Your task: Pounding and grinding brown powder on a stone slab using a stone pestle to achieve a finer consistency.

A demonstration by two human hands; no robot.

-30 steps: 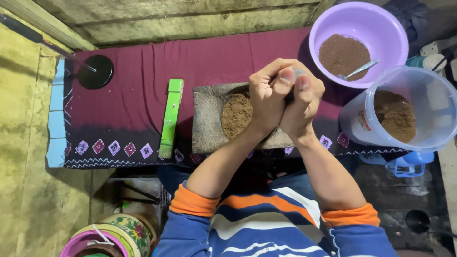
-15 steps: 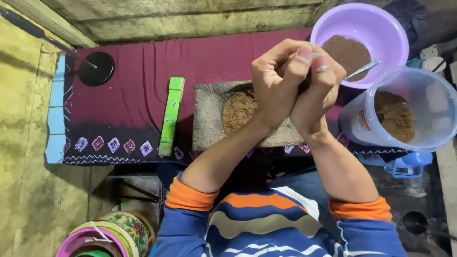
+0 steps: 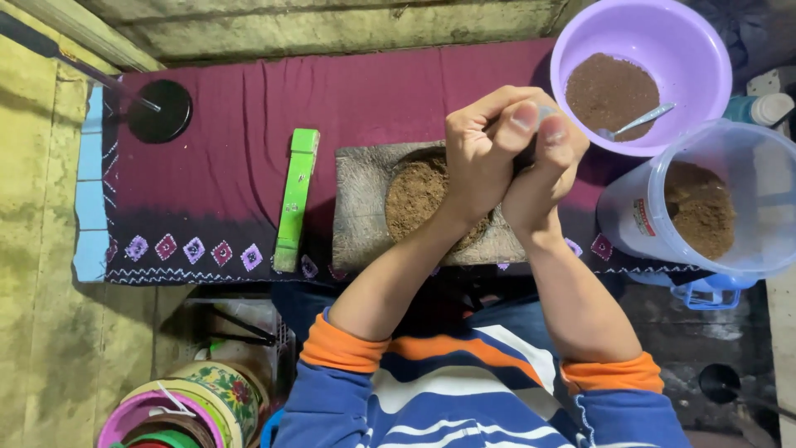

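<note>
A small home workshop.
A cloth-covered bench (image 3: 249, 166) carries a stone slab (image 3: 365, 207), a purple bowl (image 3: 696, 50) and a powder-filled tub (image 3: 746, 166).

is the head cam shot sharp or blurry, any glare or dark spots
Head view: mostly sharp, both hands, left hand and right hand, crisp over the stone block; soft glare on the purple bowl rim and clear bucket; floor below the maroon cloth falls into dark shadow.
</note>
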